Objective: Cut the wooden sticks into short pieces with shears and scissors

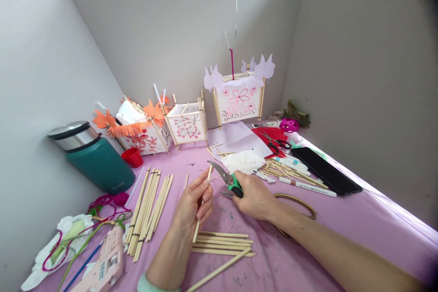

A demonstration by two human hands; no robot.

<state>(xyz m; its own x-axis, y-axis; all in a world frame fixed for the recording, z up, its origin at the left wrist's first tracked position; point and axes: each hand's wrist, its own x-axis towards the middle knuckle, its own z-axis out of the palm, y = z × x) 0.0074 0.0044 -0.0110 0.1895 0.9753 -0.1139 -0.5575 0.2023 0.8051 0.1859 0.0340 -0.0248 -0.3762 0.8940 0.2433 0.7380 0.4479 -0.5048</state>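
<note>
Having a loose stick (219, 270) slanting across the near middle and a pink glue gun (102, 267) lying at the near left. Wearing a pale green band (145, 285) on the left wrist. Gripping a wooden stick (196, 230) between the fingers and thumb of the left hand (195, 200), above the purple cloth (267, 273) in the middle of the scene, leaning its far end to the right. Clasping shears (226, 178) in the right hand (255, 196), pointing spread blades leftward and holding the upper tip at the stick's far end, touching or just beside being impossible to tell. Having a row of sticks (226, 240) lying just right of the left wrist, and stick bundles (147, 212) with dark bands lying to its left. Facing three paper boxes with stick frames on the far side: an orange-trimmed box (147, 141) at the left, a branch-patterned box (187, 127) in the middle, a lilac-trimmed box (239, 100) at the right. Having a teal bottle (97, 164) beside a red cup (132, 158) at the left. Seeing scissors (276, 141) resting on red paper (262, 134) at the far right, near a black phone (326, 171).
</note>
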